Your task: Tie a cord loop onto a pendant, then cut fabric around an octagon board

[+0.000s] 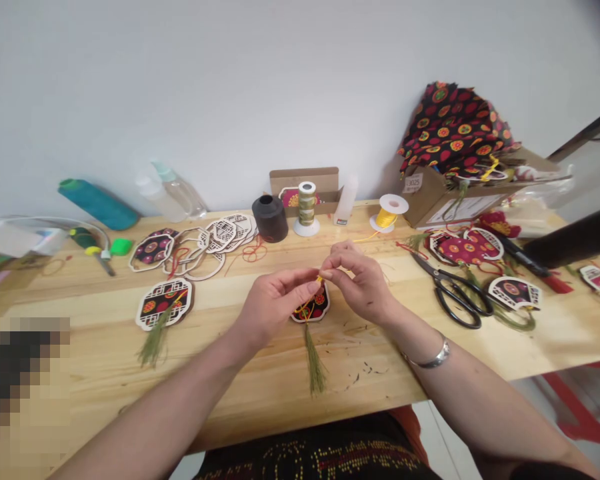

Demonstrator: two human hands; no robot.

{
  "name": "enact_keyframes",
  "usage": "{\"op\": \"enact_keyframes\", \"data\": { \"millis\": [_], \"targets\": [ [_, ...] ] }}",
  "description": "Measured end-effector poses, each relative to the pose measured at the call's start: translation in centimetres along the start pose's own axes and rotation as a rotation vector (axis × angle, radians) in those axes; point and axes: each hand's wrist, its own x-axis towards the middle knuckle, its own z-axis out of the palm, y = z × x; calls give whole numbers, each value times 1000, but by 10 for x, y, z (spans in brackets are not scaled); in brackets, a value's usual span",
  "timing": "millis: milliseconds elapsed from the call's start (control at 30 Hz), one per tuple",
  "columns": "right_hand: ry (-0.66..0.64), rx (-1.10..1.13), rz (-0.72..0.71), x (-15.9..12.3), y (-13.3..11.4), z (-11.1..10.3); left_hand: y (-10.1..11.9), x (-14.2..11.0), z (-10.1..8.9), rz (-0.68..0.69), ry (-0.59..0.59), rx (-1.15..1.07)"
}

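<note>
Both my hands meet over a small ornament (320,308) with a pale cut-out frame and dark patterned cloth, which lies on the wooden table. A green tassel (314,367) hangs from its lower edge toward me. My left hand (283,300) pinches yellow cord (320,277) at the ornament's top, thumb over fingers. Opposite it, my right hand (355,280) pinches the same cord between thumb and fingertips. The fingers partly cover the cord and the ornament's upper part. Farther back, a spool of yellow cord (387,215) stands on the table, with a strand trailing toward my right hand.
Black-handled scissors (460,297) lie to the right, near more ornaments (515,293). Another tasselled ornament (164,303) is at left, before stacked wooden frames (230,233). Behind stand a black thread cone (271,219), a green thread spool (307,207) and a cardboard box (445,200) with cloth.
</note>
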Motion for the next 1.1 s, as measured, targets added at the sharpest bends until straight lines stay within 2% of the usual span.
{"op": "enact_keyframes", "data": {
  "millis": [133, 300, 467, 667, 767, 867, 1100],
  "targets": [
    [-6, -22, -9, -2, -2, 4, 0, -2, 3, 13, 7, 89],
    [-11, -24, -8, -2, -1, 4, -2, -4, 3, 118, 104, 257],
    [-15, -33, -3, -2, -2, 5, -5, -5, 2, 256, 131, 371],
    [1, -34, -12, -4, -2, 6, -8, -7, 1, 328, 153, 449],
    [5, -52, -27, -4, -2, 6, -6, -6, 2, 274, 151, 388],
    [4, -80, -34, -4, -3, 6, -3, -4, 3, 154, 129, 261],
    [26, -113, -81, -3, -6, 5, -5, 4, 3, -96, -1, -177]
  ]
}}
